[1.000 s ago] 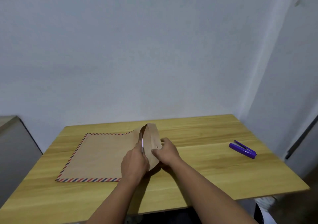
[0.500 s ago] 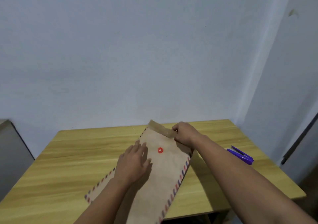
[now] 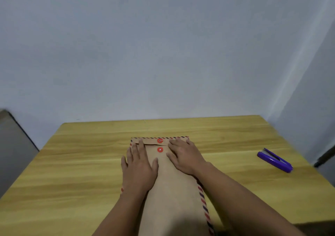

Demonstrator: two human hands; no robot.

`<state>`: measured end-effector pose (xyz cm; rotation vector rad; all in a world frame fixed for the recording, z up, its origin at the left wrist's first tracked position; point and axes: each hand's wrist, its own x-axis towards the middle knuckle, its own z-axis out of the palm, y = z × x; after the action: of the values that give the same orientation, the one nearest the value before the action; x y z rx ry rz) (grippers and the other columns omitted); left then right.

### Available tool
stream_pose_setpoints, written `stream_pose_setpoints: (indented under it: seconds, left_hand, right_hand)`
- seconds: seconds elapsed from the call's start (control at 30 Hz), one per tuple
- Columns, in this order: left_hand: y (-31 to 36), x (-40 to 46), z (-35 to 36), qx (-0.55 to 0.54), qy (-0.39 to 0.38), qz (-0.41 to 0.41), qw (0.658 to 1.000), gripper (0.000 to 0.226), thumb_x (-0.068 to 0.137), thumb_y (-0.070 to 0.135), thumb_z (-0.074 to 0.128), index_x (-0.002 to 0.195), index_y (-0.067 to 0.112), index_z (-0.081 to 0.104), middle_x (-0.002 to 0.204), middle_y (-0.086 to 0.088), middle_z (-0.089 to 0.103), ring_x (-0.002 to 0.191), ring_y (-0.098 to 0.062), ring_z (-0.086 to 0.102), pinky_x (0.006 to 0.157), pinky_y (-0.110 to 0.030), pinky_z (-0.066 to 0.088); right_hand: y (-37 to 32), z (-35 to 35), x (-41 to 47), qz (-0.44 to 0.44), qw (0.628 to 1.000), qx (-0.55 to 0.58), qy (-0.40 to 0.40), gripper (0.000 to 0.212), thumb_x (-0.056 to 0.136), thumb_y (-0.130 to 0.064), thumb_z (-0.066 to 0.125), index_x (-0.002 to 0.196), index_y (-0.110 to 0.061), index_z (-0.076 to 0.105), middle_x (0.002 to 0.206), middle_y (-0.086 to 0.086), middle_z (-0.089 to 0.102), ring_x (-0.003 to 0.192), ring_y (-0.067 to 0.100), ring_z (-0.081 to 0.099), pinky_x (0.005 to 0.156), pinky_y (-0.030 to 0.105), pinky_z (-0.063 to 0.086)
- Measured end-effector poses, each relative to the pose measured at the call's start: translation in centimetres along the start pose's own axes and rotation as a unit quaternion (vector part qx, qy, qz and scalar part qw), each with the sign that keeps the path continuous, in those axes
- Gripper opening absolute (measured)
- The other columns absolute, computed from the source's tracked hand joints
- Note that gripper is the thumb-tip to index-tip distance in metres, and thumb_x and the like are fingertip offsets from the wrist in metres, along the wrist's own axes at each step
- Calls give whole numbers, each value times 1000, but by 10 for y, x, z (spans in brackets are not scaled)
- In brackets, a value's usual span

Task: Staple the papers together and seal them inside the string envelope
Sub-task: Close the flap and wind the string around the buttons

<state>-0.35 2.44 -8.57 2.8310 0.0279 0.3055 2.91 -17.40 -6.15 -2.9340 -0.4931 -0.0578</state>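
A pale wall rose behind the wooden tabletop (image 3: 90, 163). On it lay 1 brown string envelope (image 3: 174, 196), lengthwise toward the person, its flap (image 3: 150, 142) folded down at the far end. Both hands pressed it flat with straight, released fingers: the left hand (image 3: 138, 168) beside the 2 red discs (image 3: 159, 145), the right hand (image 3: 184, 157) opposite. No papers showed, so they were probably inside. Winding the string seemed left; no string was discernible. 1 purple stapler (image 3: 274, 160) sat well apart at right.
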Motion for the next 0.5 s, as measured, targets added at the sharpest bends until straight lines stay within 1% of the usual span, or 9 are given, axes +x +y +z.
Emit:
stream_pose_setpoints:
  seconds: [0.03,0.07,0.13,0.2,0.23,0.27,0.3,0.4,0.5]
  left_hand:
    - [3,3,1,0,7,-10,1000,86,96,61,32,161,20,-8,170,-14,7,155,-36,10,122,-57,18]
    - [6,6,1,2,9,-11,1000,86,96,58,36,161,22,-7,170,-15,1,155,-39,6,121,-60,19]
    - [6,15,2,16,0,17,1000,81,94,52,38,161,28,-1,170,-13,-10,155,-41,-7,120,-64,13]
    - [1,26,3,50,-20,72,996,70,94,51,33,159,32,17,171,-9,-6,155,-38,-12,119,-66,3]
    - [-2,31,4,61,-33,90,994,66,94,52,30,157,33,24,171,-7,2,156,-36,-10,119,-67,0]
    - [-5,35,4,62,-48,96,992,65,95,53,26,157,34,28,171,-4,8,157,-33,-7,120,-67,0]
    - [-7,38,5,56,-63,93,992,65,95,54,25,157,35,28,170,-1,12,157,-30,-4,120,-66,-1]
    - [-9,40,5,33,-69,86,993,65,95,56,25,157,38,26,170,3,15,157,-24,0,122,-61,0]
    - [-8,40,2,26,-66,86,994,66,94,56,25,157,38,26,170,4,15,157,-22,0,123,-59,1]
  right_hand:
    - [1,4,-2,3,1000,17,10,53,110,-49,37,153,-22,50,168,-4,39,158,18,27,127,47,17]
    - [3,6,-2,5,999,33,21,54,110,-48,37,155,-22,49,169,-5,37,160,17,24,128,45,14]
    - [5,9,0,7,998,52,33,51,109,-47,41,152,-23,53,166,-6,42,158,16,28,128,45,16]
    - [9,9,4,1,997,50,61,45,105,-46,48,140,-24,65,153,-6,58,148,17,45,122,48,30]
    - [10,8,7,2,996,51,78,40,102,-44,51,131,-23,70,141,-5,66,136,19,55,114,49,39]
    - [12,4,11,5,995,53,89,35,101,-42,54,124,-23,72,128,-5,70,124,21,61,106,48,45]
    - [12,-1,17,11,995,56,84,32,100,-39,56,123,-23,70,121,-4,70,117,22,62,100,46,49]
    - [12,-22,42,20,998,55,24,35,100,-30,58,134,-25,67,123,-1,67,114,24,61,90,39,52]
    - [11,-40,68,6,999,9,-45,30,99,-24,62,126,-24,74,120,0,69,109,25,64,79,33,47]
